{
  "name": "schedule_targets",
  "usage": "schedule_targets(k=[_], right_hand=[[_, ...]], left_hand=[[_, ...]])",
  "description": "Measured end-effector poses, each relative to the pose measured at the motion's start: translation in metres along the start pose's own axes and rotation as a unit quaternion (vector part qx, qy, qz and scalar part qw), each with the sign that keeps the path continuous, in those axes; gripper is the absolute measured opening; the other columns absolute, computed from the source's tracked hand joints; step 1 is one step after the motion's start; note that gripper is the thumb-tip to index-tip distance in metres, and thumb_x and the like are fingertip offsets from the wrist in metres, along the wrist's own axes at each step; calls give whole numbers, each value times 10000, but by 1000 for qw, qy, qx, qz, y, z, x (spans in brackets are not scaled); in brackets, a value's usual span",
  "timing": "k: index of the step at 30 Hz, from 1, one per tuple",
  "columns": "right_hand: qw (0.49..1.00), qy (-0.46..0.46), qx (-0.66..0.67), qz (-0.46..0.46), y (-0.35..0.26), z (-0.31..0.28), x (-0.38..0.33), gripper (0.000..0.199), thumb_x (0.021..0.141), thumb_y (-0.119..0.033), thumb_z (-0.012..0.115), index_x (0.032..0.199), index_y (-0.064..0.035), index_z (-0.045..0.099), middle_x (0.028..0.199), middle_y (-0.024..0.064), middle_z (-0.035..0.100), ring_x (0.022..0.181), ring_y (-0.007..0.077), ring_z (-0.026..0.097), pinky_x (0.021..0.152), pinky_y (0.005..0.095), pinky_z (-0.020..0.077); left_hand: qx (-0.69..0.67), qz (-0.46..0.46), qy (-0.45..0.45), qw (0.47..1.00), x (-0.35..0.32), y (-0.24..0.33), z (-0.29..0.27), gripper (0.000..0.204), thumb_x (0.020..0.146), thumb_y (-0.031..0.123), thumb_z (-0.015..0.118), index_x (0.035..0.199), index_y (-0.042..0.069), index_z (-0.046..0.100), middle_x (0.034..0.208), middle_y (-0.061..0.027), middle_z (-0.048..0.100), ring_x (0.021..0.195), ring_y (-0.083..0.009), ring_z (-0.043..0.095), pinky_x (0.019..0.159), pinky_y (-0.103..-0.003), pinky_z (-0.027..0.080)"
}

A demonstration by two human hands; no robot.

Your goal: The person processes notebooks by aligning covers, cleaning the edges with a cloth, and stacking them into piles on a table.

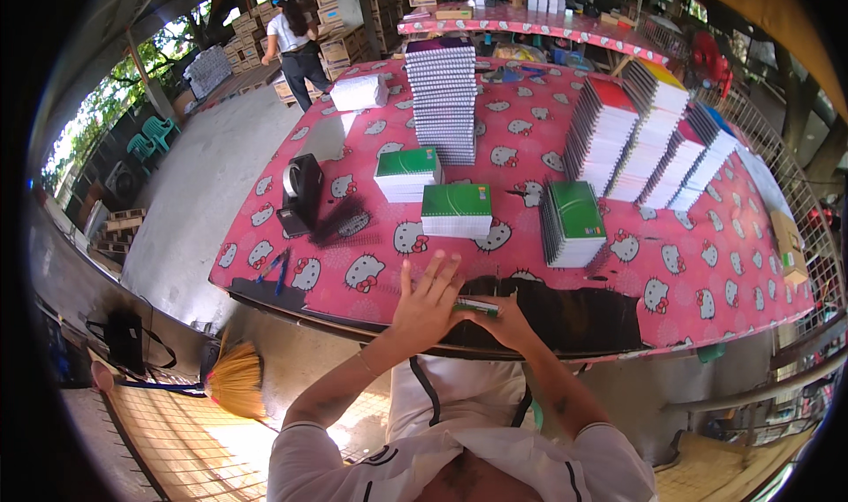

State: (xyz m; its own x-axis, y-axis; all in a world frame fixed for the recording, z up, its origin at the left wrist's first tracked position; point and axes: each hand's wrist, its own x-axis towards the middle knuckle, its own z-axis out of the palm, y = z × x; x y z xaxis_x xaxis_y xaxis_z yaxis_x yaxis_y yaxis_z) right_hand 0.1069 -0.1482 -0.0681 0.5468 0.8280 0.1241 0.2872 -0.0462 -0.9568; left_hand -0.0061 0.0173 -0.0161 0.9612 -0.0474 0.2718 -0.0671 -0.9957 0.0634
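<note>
At the table's near edge, my right hand (pixel 502 322) grips a small spiral notebook (pixel 478 306), seen nearly edge-on with a strip of green cover showing. My left hand (pixel 429 297) lies against its left side, with fingers stretched out and slightly apart. Most of the notebook is hidden by my hands. Just beyond them stands a stack of green-covered notebooks (pixel 456 200). A second green stack (pixel 407 161) is behind it to the left, and a third (pixel 580 209) is to the right. Loose black wire binding coils (pixel 340 224) lie left of the middle stack.
A black metal device (pixel 302 193) and blue pens (pixel 283 271) sit at left. Tall notebook stacks (pixel 443 96) rise at the back, with more stacks (pixel 602 131) at right. The pink patterned cover (pixel 362 303) is torn near my hands. A person (pixel 293 43) stands beyond the table.
</note>
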Motion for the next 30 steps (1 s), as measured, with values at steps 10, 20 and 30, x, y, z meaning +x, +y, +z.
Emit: schedule_targets(k=[10, 20, 30], right_hand=[[1000, 10, -13, -26, -10, 5, 4, 332, 914, -125, 680, 1233, -34, 673, 1067, 160, 737, 863, 167, 694, 786, 319, 534], [994, 61, -29, -86, 18, 14, 8, 335, 874, -169, 669, 1177, -28, 684, 869, 203, 707, 672, 300, 663, 678, 363, 517], [999, 31, -13, -34, 0, 13, 6, 319, 872, -123, 679, 1163, 6, 675, 935, 195, 717, 799, 299, 704, 723, 369, 521]], left_hand=[[78, -11, 76, 994, -21, 9, 40, 920, 905, 659, 469, 1449, -76, 372, 1504, -327, 352, 1423, -466, 316, 1088, -743, 112], [23, 34, 86, 995, -49, 24, 68, 891, 906, 614, 497, 1493, -37, 335, 1559, -260, 315, 1457, -428, 277, 1115, -706, 96], [-62, -16, 185, 981, -14, 24, 20, 570, 939, 380, 614, 1385, 46, 496, 1438, -142, 518, 1402, -344, 412, 1143, -680, 24]])
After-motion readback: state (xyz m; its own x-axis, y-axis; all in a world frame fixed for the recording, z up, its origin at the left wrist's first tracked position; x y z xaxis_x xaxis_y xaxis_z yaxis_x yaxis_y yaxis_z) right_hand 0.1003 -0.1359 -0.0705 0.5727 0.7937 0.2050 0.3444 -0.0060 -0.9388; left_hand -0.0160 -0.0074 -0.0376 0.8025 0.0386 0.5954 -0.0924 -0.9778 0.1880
